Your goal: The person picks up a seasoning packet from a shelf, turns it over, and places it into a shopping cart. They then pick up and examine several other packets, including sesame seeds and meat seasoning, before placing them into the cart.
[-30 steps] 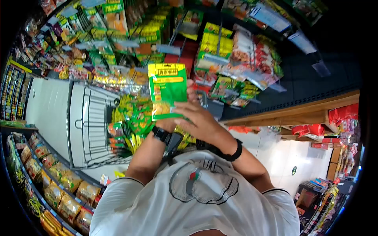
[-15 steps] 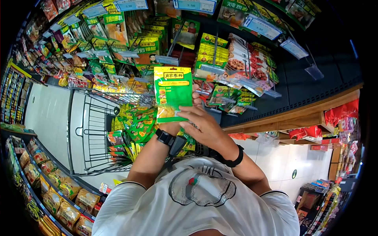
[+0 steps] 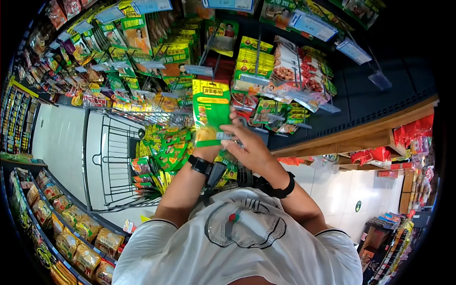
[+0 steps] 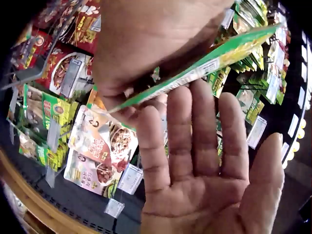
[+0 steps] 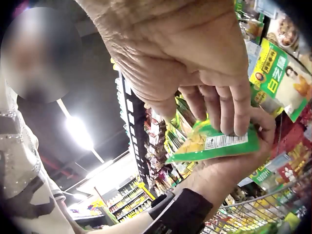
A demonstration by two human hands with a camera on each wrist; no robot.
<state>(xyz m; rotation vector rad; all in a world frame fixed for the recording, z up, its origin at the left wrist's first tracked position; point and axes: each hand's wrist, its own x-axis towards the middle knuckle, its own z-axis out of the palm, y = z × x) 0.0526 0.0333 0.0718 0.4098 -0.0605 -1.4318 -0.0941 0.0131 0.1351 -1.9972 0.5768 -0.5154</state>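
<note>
A green and yellow food packet point(image 3: 212, 111) stands before the chest in the head view, its printed face toward me. My left hand point(image 3: 208, 153) grips it from behind and below, with fingertips showing past its right edge. My right hand point(image 3: 248, 148) lies at the lower right corner of the packet. In the right wrist view, straight fingertips of the right hand point(image 5: 180, 58) touch the packet's bottom by a barcode label point(image 5: 226, 141). The left wrist view has the right palm point(image 4: 200, 195) spread, and the packet point(image 4: 195, 73) edge-on under the left hand point(image 4: 156, 44).
A wire shopping cart point(image 3: 118, 161) holding several similar packets point(image 3: 166, 149) stands at the left. Ahead are hanging packets point(image 3: 173, 54) on hooks with price tags point(image 3: 313, 26). A wooden shelf edge point(image 3: 351, 130) runs at right, and bagged goods point(image 3: 88, 259) line the lower left.
The packet has shifted slightly right and turned a little, so its face looks narrower. The right hand stays at its lower corner throughout.
</note>
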